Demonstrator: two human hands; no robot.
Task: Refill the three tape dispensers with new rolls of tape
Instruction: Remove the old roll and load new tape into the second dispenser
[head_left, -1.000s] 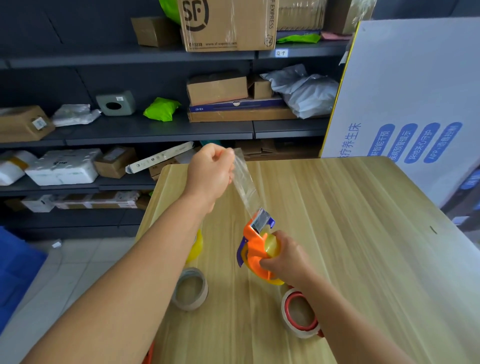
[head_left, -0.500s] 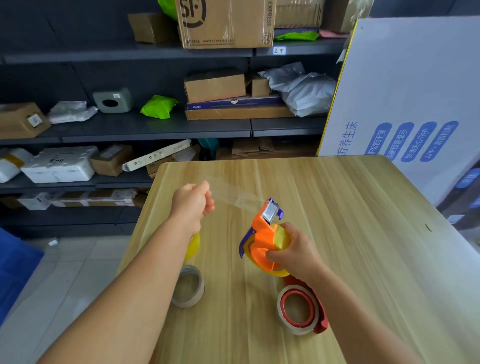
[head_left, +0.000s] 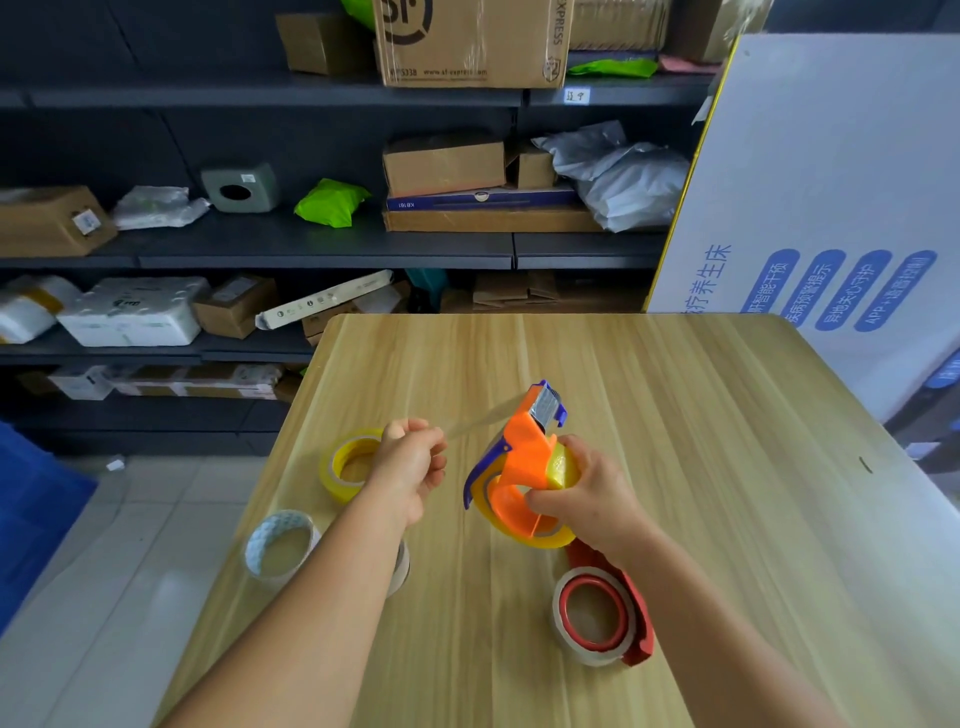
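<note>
Two hands shared the load: right hand (head_left: 587, 496) gripped the light, rigid orange dispenser (head_left: 519, 467); left hand (head_left: 413, 467) fingers pinched the thin, sticky tape strip (head_left: 478, 420).

In front of me, the big cardboard box (head_left: 472, 41) on the top shelf reads "EXPRESS" and "www.sf-express.com". The flat blue box (head_left: 480, 198) below says "KB161". The white board (head_left: 810, 208) beside my bench carries Chinese text and "APP".

orange dispenser (head_left: 522, 457), yellow tape roll (head_left: 349, 464)
</note>
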